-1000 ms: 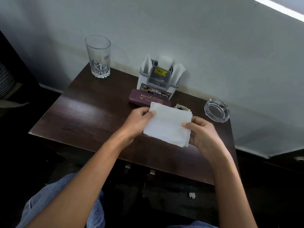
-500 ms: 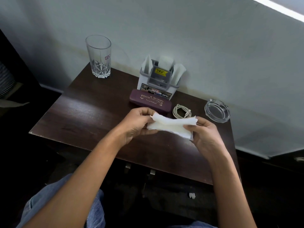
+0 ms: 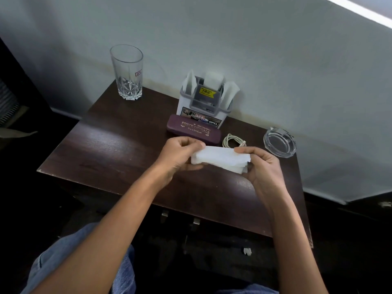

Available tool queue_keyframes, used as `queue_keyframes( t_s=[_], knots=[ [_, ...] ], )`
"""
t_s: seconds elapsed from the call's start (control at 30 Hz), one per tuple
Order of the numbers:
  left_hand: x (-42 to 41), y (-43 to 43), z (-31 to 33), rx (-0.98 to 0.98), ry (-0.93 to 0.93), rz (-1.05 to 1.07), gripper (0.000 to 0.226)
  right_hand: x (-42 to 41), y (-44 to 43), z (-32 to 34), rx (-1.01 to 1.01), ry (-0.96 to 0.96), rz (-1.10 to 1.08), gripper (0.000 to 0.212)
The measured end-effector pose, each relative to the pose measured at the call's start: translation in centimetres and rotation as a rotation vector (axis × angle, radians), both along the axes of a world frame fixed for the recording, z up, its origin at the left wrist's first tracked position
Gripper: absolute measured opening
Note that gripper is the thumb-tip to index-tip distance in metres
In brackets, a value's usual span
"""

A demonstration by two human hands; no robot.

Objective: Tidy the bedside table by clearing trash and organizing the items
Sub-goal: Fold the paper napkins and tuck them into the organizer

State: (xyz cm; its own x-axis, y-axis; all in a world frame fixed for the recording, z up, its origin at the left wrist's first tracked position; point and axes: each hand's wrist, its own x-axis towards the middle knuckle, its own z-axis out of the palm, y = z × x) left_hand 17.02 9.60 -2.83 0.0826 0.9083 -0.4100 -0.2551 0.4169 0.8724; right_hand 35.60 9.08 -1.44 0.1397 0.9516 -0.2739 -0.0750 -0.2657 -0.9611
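- Gripping a folded white tissue (image 3: 220, 159) between both hands, you held it above the dark bedside table (image 3: 110, 153)
- Your left hand (image 3: 180, 154) pinched its left end; your right hand (image 3: 262, 166) clasped the right end
- Behind it lay a maroon spectacle case (image 3: 194, 129), touching a white organizer (image 3: 204, 102)
- A coiled cable (image 3: 233, 141) sat just beside the case, a glass ashtray (image 3: 279, 142) further right
- A drinking glass (image 3: 127, 72) stood at the far left corner

Both hands hold a folded white tissue (image 3: 220, 159) above the worktop (image 3: 110, 153), the left hand (image 3: 180, 154) and right hand (image 3: 262, 166) at its ends. Beyond the tissue lie a maroon glasses case (image 3: 194, 129) and a coiled cable (image 3: 233, 141).
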Motion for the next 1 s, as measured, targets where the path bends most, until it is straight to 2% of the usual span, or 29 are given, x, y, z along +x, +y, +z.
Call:
queue_keyframes(
  t_s=[0.1,0.2,0.33,0.43,0.5,0.57,0.67,1.0],
  knots=[
    [0.19,0.03,-0.35,0.084,0.108,0.021,0.014,-0.34,0.16,0.36,-0.040,0.010,-0.020,0.030],
    [0.18,0.05,-0.31,0.129,0.110,0.008,0.018,-0.34,0.10,0.43,-0.054,0.019,0.003,0.013],
    [0.07,0.15,-0.35,0.159,0.098,0.038,0.021,-0.31,-0.14,0.06,-0.076,-0.040,-0.002,0.039],
    [0.06,0.17,-0.26,0.059,-0.007,0.061,0.036,-0.21,-0.07,0.20,-0.052,-0.049,-0.014,0.039],
    [0.22,0.01,-0.09,-0.013,-0.053,0.002,0.044,-0.17,-0.05,0.34,-0.025,-0.045,0.007,0.037],
    [0.52,-0.10,-0.16,-0.015,-0.046,-0.067,0.036,-0.26,-0.06,0.37,-0.005,-0.048,0.027,0.036],
    [0.57,-0.10,-0.35,0.013,-0.018,-0.050,0.018,-0.25,0.01,0.36,0.023,-0.060,0.030,0.035],
    [0.30,0.03,-0.57,0.012,-0.028,0.019,0.013,0.02,0.03,0.06,-0.029,-0.039,-0.008,0.013]
  ],
)
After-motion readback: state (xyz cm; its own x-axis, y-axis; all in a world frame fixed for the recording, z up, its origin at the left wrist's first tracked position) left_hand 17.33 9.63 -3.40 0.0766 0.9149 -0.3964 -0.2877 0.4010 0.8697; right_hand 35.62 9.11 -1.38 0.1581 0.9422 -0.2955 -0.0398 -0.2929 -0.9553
